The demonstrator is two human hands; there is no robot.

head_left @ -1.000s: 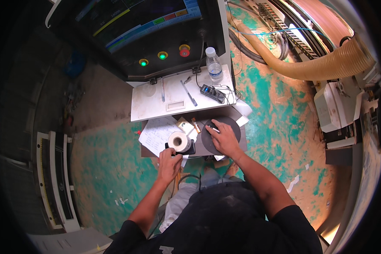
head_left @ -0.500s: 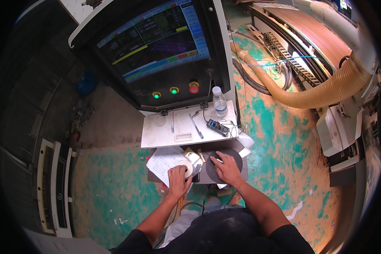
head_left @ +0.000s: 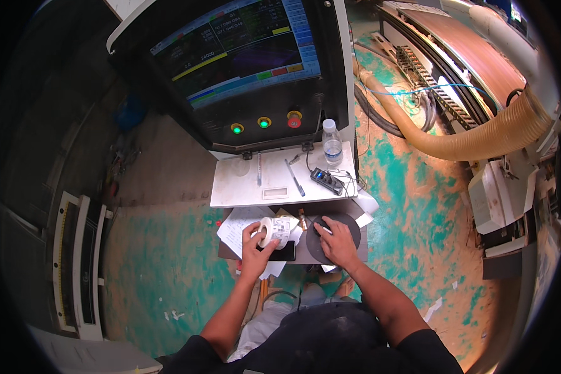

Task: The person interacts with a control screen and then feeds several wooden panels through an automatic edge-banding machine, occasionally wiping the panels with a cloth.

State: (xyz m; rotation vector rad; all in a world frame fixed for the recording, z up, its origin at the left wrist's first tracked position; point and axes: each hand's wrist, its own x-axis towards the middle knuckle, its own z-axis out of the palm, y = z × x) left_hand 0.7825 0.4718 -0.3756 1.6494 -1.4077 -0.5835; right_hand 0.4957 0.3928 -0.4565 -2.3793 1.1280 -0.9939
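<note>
My left hand (head_left: 254, 250) grips a roll of white labels (head_left: 265, 229) between thumb and fingers. A printed label strip (head_left: 282, 228) hangs off its right side. Right beside that hand lies a black phone (head_left: 285, 252), with handwritten paper sheets (head_left: 234, 229) behind and to the left. My right hand (head_left: 340, 242) rests on a round dark mouse pad (head_left: 316, 249), its fingers curved over what looks like a computer mouse, mostly covered by the hand. Both hands are over a low brown shelf (head_left: 300, 257).
Above the shelf, a white ledge (head_left: 240, 190) carries a water bottle (head_left: 331, 146), pens (head_left: 295, 177) and a small black device (head_left: 326, 181) with cables. A control cabinet with a lit screen (head_left: 240, 50) rises behind. A ribbed hose (head_left: 455, 142) and machinery stand at the right.
My left hand has turned and tilted the label roll, bringing its printed strip into sight and uncovering the phone. The right hand stays on the pad. The view has shifted slightly.
</note>
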